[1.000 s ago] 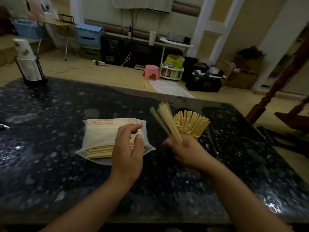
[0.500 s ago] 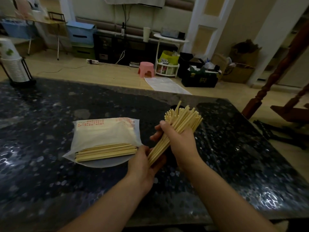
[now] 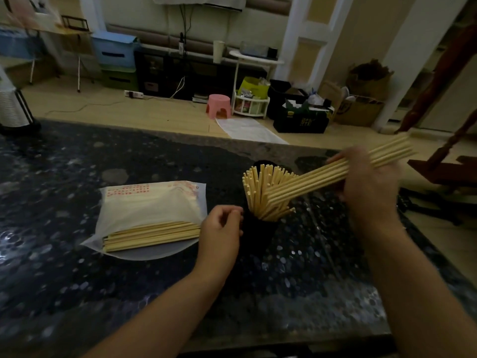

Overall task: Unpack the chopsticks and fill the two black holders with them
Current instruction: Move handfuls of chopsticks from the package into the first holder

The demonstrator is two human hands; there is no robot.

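One black holder [image 3: 260, 229] is visible on the surface [image 3: 77, 280], packed with chopsticks. Your right hand [image 3: 366, 187] grips one chopstick bundle [image 3: 322, 177], tips over the holder. Your left hand [image 3: 222, 228], loosely curled, holds nothing beside one opened packet [image 3: 152, 213].

Cluttered home room: pink stool [image 3: 218, 105], storage boxes [image 3: 115, 49], cardboard.

Both forearms reach in from the near edge.
The left hand [image 3: 221, 228] rests low with fingers loosely curled; the right hand [image 3: 366, 187], raised further right, grips a bundle, its outline blurred.
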